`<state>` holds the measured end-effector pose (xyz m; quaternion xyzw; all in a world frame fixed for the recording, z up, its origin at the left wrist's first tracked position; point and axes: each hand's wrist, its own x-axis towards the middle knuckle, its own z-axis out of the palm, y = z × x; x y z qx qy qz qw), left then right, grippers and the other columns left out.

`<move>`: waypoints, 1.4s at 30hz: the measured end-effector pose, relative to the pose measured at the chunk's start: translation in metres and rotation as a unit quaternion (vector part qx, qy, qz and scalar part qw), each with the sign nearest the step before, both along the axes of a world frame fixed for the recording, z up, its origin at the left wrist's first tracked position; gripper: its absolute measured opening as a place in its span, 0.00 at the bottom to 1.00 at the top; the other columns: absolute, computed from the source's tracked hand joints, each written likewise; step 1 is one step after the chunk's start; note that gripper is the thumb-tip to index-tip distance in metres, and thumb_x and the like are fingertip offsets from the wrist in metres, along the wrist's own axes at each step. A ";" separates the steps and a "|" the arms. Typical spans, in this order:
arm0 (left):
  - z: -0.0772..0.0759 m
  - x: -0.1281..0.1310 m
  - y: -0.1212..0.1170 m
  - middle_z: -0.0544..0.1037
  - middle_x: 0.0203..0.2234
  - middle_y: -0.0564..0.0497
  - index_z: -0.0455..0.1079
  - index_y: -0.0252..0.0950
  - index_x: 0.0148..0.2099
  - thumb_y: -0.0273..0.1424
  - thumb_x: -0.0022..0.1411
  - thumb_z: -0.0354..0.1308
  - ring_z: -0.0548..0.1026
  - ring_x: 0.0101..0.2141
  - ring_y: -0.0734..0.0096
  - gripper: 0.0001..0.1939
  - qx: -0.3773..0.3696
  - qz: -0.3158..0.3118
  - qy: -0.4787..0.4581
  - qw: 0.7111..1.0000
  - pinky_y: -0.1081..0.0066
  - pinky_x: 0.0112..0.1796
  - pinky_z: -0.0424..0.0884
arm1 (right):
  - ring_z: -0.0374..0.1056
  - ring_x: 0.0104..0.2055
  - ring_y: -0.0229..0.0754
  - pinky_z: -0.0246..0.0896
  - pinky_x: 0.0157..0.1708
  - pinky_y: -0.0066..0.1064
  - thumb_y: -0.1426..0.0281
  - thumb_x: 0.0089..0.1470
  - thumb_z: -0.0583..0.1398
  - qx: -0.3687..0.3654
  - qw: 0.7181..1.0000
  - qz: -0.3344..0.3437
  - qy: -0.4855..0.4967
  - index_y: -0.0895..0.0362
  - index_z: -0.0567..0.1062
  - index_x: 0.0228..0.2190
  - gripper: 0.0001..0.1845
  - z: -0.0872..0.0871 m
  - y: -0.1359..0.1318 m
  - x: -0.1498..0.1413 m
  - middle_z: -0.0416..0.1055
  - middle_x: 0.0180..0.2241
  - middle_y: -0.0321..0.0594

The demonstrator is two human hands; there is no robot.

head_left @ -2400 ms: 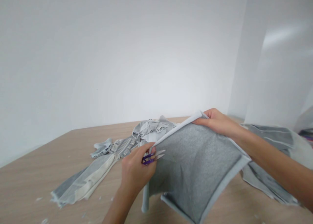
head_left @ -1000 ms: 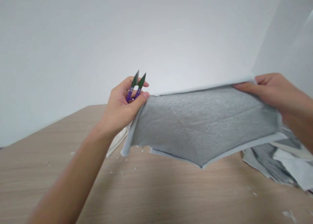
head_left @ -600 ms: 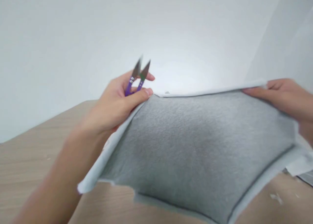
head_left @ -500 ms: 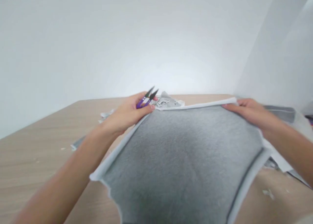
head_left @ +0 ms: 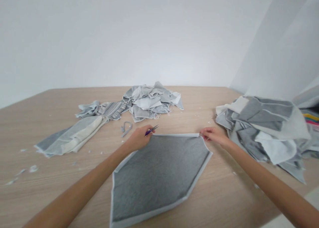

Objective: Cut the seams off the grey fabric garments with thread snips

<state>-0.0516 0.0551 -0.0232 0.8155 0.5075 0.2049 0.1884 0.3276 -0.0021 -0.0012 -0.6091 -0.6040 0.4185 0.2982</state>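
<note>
A grey fabric panel [head_left: 161, 174] with pale, rolled-looking edges is stretched out over the wooden table, its near edge close to me. At its far left corner my left hand [head_left: 141, 137] is closed, with purple-handled thread snips [head_left: 151, 130] held in it and the fabric's edge at the fingers. The dark blades point up and to the right. My right hand [head_left: 211, 135] pinches the far right corner between thumb and fingers.
Crumpled grey and white fabric pieces [head_left: 149, 101] lie heaped at the back middle. Longer cloth strips [head_left: 74, 133] extend left. A larger fabric pile [head_left: 269, 121] stands at right. White scraps [head_left: 33, 168] dot the table [head_left: 50, 188]; behind is a white wall.
Both hands have lowered the grey fabric panel from in front of me down to the table, still holding its far corners. The piles behind it have come into view.
</note>
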 end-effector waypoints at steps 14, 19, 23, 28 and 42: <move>-0.031 -0.008 0.005 0.83 0.37 0.49 0.75 0.39 0.46 0.24 0.60 0.54 0.80 0.39 0.61 0.14 0.010 -0.002 0.062 0.998 0.67 0.42 0.70 | 0.77 0.43 0.56 0.72 0.47 0.50 0.51 0.57 0.60 0.055 0.994 -0.023 -0.091 0.58 0.82 0.40 0.24 -0.055 -0.032 0.042 0.81 0.40 0.51; -0.019 -0.009 0.000 0.83 0.36 0.47 0.76 0.38 0.41 0.28 0.63 0.51 0.79 0.39 0.57 0.12 0.014 0.011 0.062 0.998 0.66 0.40 0.68 | 0.66 0.61 0.53 0.58 0.64 0.49 0.68 0.55 0.65 0.124 0.965 0.138 -0.185 0.47 0.79 0.51 0.21 -0.043 -0.063 0.027 0.71 0.60 0.42; 0.009 -0.015 -0.021 0.81 0.39 0.46 0.74 0.37 0.43 0.33 0.68 0.48 0.77 0.41 0.58 0.13 0.018 0.023 0.040 0.999 0.65 0.42 0.67 | 0.67 0.60 0.52 0.63 0.61 0.48 0.79 0.59 0.57 0.237 0.871 0.278 -0.328 0.50 0.76 0.54 0.24 -0.051 -0.071 0.014 0.72 0.57 0.45; 0.035 -0.042 -0.103 0.78 0.30 0.54 0.75 0.42 0.45 0.40 0.71 0.48 0.76 0.32 0.68 0.15 -0.102 -0.024 0.014 0.994 0.72 0.35 0.69 | 0.73 0.48 0.51 0.68 0.51 0.47 0.78 0.63 0.52 0.289 0.829 0.303 -0.370 0.56 0.76 0.46 0.16 -0.065 -0.073 0.008 0.77 0.44 0.46; -0.023 -0.051 -0.212 0.83 0.40 0.51 0.78 0.45 0.47 0.27 0.63 0.54 0.79 0.41 0.61 0.15 -0.237 -0.006 0.091 0.967 0.66 0.44 0.70 | 0.78 0.46 0.50 0.74 0.45 0.36 0.62 0.61 0.58 0.238 0.917 0.147 -0.284 0.51 0.78 0.42 0.11 -0.056 -0.083 0.054 0.80 0.44 0.42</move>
